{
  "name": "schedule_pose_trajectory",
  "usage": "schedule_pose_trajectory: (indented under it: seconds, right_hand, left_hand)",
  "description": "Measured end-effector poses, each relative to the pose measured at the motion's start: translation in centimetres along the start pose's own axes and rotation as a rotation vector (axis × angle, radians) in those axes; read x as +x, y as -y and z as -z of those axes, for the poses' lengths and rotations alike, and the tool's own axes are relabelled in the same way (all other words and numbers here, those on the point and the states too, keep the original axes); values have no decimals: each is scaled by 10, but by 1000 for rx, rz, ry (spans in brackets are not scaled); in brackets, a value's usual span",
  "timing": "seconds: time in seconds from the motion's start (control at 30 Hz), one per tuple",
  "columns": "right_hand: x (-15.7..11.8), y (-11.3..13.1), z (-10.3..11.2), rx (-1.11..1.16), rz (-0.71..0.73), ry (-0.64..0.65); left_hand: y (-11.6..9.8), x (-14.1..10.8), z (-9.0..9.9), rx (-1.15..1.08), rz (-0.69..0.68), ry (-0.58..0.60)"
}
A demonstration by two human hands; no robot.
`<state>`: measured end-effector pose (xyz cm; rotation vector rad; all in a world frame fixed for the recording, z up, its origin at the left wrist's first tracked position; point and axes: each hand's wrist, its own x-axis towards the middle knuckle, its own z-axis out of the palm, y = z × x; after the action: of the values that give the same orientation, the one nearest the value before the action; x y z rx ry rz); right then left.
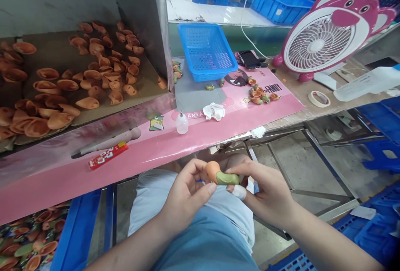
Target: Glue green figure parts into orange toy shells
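Both hands just off near edge of pink mat [150, 154]. Left hand [189, 190], fingers curled in, pinches orange cup [213, 171]; right hand [265, 190], thumb and fingers nearly together, pinches green part [227, 179] set against cup. Step looks like pressing or checking join; next move seems to call for steady, aligned hold. Similar pieces [256, 93] near mat's right edge.

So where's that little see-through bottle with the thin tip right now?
The bottle stands on the pink mat, slightly left of centre in the head view, between the crumpled white wad and the red packet.
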<state>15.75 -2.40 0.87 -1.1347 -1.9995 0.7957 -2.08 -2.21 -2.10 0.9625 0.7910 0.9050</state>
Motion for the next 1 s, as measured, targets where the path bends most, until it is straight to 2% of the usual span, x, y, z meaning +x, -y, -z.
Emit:
schedule_pose_trajectory:
  seconds: [0.3, 0.43, 0.57, 0.67, 0.8, 1.0]
  right_hand:
    - [0, -4, 1, -51, 53, -4]
    - [-1, -5, -1, -187, 154, -25]
    - [-2, -7, -1, -340, 250, -20]
    - [-2, -7, 0, -282, 222, -10]
    - [0, -6, 0, -162, 196, 41]
    - [1, -5, -1, -208, 189, 85]
  left_hand:
    - [6, 0, 3, -9, -23, -50]
    - [4, 1, 3, 17, -58, -92]
    - [-1, 3, 6, 225, -153, -163]
    - [-5, 5, 7, 352, -191, -166]
    - [-7, 6, 5, 272, -122, -146]
    - [-5, 5, 0, 135, 7, -196]
